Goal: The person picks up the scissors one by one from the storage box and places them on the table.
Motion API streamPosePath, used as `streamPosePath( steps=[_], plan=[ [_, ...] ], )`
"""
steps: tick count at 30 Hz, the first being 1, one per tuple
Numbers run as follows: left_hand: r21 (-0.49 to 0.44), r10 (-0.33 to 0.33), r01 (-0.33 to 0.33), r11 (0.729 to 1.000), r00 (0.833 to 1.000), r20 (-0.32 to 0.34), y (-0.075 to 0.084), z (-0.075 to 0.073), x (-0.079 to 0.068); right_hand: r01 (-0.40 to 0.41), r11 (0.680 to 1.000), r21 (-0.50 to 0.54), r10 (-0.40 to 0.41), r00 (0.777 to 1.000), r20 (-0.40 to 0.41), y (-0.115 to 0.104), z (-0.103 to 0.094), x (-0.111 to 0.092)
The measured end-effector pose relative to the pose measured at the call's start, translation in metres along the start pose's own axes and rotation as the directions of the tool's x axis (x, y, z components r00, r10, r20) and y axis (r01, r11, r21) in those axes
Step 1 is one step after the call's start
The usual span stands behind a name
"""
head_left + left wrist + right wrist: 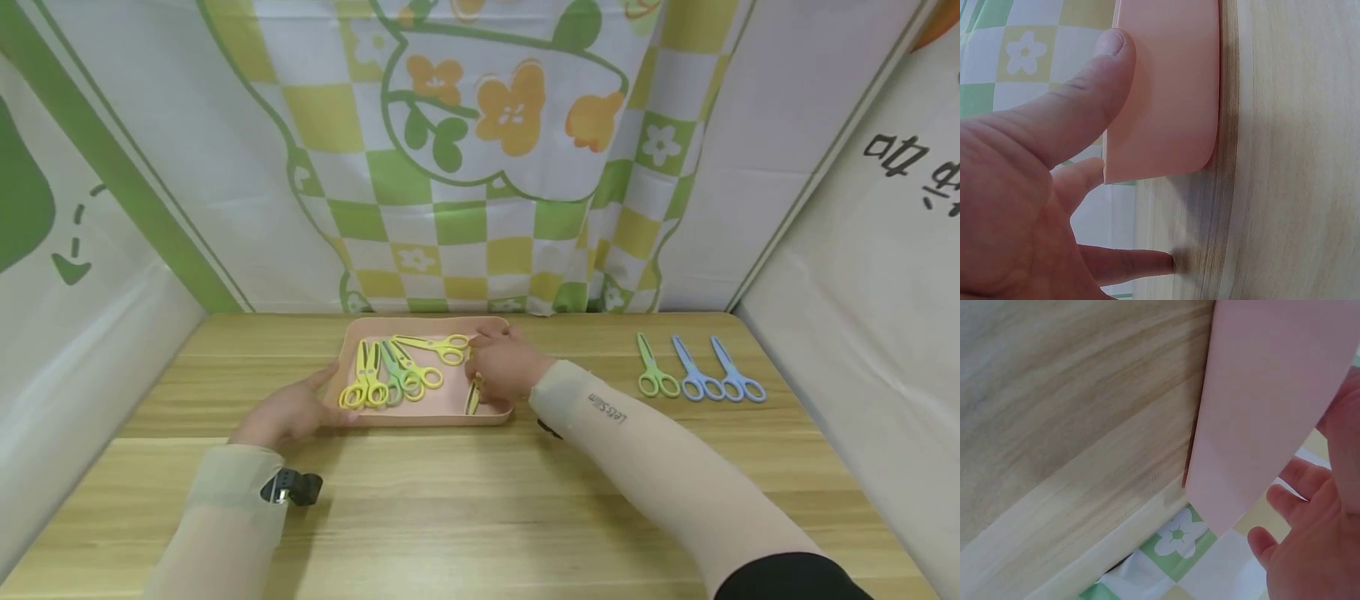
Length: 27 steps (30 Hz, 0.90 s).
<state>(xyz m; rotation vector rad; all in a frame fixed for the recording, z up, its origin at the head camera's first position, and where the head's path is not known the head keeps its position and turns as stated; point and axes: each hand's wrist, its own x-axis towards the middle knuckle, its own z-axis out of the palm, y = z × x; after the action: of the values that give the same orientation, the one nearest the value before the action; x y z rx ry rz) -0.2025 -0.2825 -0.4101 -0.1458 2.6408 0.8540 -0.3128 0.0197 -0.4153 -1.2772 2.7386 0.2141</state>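
Now touching tray (pixel 427 421) with splay-fingered left hand (pixel 291 410); can't tell grip of right hand (pixel 504 367); could snag scissors (pixel 474 393), lifting low.

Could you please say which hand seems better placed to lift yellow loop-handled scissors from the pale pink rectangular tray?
Probably the right hand: it is over the tray, at yellow scissors, nearer the green scissors and blue scissors outside. The left hand touches the tray's left end.
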Motion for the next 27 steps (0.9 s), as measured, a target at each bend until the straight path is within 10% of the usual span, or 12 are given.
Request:
streamPosePath(
  steps=[14,23,27],
  plan=[
    [-0.016,0.003,-0.003,1.000,1.000,-0.002,0.002,-0.001,-0.003,0.033,0.994,-0.101,-0.040,0.997,-0.065,-0.018,-0.004,0.010],
    [-0.029,0.005,-0.005,1.000,1.000,0.001,0.000,0.000,-0.001,-0.110,0.991,0.080,0.110,0.994,0.010,-0.008,-0.010,0.016],
    [-0.024,0.002,-0.002,1.000,1.000,0.000,-0.001,0.000,-0.001,-0.291,0.941,0.171,0.291,0.956,0.025,0.006,-0.015,0.013]
  ],
)
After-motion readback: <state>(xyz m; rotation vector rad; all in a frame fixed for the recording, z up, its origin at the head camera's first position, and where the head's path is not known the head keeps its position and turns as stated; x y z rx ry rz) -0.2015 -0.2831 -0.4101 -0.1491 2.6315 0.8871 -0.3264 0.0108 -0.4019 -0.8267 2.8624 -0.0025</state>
